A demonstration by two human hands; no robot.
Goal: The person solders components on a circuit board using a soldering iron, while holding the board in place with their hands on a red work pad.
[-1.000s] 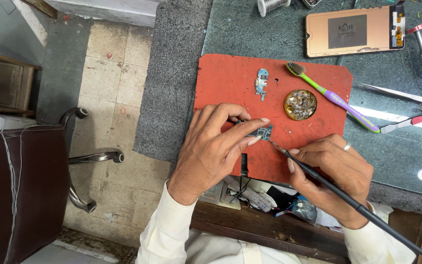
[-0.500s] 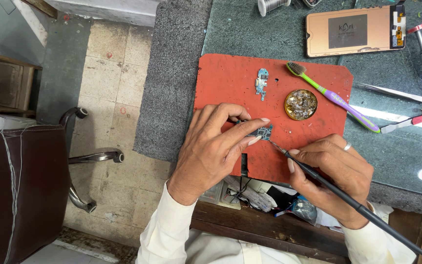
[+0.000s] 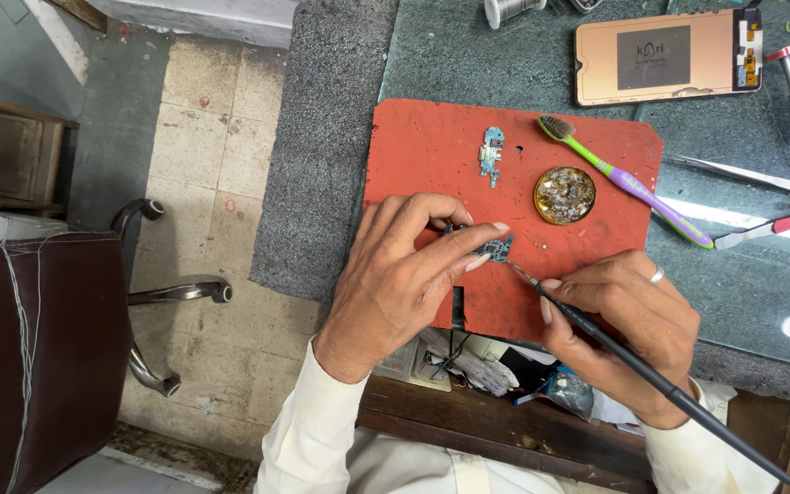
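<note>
At centre frame, the left hand (image 3: 404, 274) pins a small blue circuit board (image 3: 494, 249) to the red mat (image 3: 432, 146), its grip closed on the board with fingertips. The right hand (image 3: 628, 320), fingers curled pen-style and closed around a soldering iron (image 3: 614, 352), touches its tip to the board's edge. Best kept steady, with wrists braced on the bench (image 3: 505, 64).

Left hand (image 3: 395, 274) pins circuit board (image 3: 496, 249); right hand (image 3: 633, 320) applies soldering iron (image 3: 596, 334).
</note>
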